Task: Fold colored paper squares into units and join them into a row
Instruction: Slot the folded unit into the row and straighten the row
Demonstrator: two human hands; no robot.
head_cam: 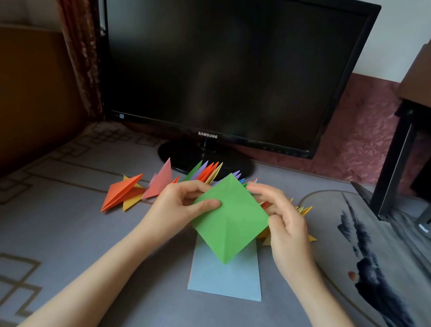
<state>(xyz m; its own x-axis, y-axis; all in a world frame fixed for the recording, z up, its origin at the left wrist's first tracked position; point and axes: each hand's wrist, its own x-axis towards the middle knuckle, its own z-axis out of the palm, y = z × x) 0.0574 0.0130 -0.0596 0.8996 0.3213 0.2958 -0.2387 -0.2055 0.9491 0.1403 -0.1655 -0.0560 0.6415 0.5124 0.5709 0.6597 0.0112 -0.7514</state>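
Closest in, grey desk mat [127, 305], flat room on both sides of the forearms. Just beyond, pale blue sheet [226, 279] lying square to the near edge. Held above it, point down: green folded square [230, 223], pinched at its left edge by left hand [173, 204], thumb on top, gripped at its right corner by right hand [289, 224]. Behind, row of joined units [207, 172] before monitor [226, 59]; loose orange unit [121, 190] well left.

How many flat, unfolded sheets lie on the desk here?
1 plainly shows: the light blue sheet, just below the held green paper. A thin orange edge at its left suggests more hidden beneath.
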